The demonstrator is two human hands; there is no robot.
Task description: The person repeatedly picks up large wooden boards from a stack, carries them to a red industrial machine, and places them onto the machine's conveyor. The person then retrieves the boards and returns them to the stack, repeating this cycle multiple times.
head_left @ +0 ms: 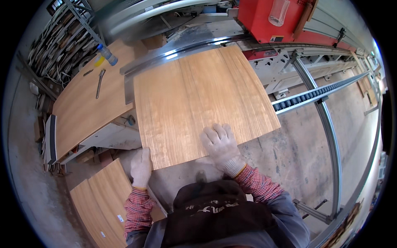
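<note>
A large wood-grain panel (pixel 198 99) spans the middle of the view, its far edge over the metal bed of a saw-like machine and its near edge toward me. My left hand (pixel 141 167), in a pale work glove, grips the panel's near left corner, fingers together along the edge. Part of that grip is hidden. My right hand (pixel 220 145), gloved too, lies on top by the near edge with its fingers stretched out over the surface. Its thumb is not clearly visible.
Left of the panel, a wood-topped table (pixel 91 107) bears a wrench (pixel 100 84), a plastic bottle (pixel 108 55) and a yellow tape roll (pixel 99 61). More panels (pixel 101 194) lean low at left. A red machine housing (pixel 260 20) stands far right; metal rails (pixel 326 128) cross the right side.
</note>
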